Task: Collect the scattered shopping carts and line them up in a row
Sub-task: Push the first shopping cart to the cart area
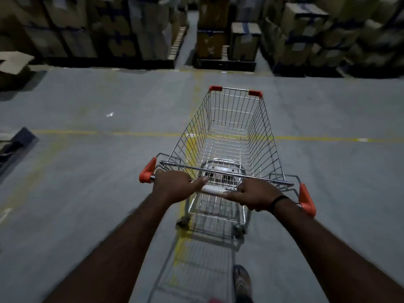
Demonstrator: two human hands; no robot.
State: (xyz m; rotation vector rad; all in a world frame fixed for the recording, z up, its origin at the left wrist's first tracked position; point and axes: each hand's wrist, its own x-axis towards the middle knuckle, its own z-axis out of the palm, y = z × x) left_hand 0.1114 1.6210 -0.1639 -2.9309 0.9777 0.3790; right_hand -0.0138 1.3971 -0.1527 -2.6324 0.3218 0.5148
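An empty wire shopping cart (231,132) with orange corner caps and orange handle ends stands in front of me on the grey floor, pointing away toward the stacked boxes. My left hand (172,185) grips the left part of the cart's handle bar (213,189), fingers curled over it and the thumb stretched along the bar. My right hand (256,196), with a dark band on the wrist, grips the bar's right part. No other cart is in view.
Pallets stacked with cardboard boxes (306,33) line the far side, with a narrow aisle (185,40) between them. Yellow floor lines (109,133) cross under the cart. A loose box (15,62) sits far left, a dark object (17,143) lies at the left edge. My foot (241,283) shows below.
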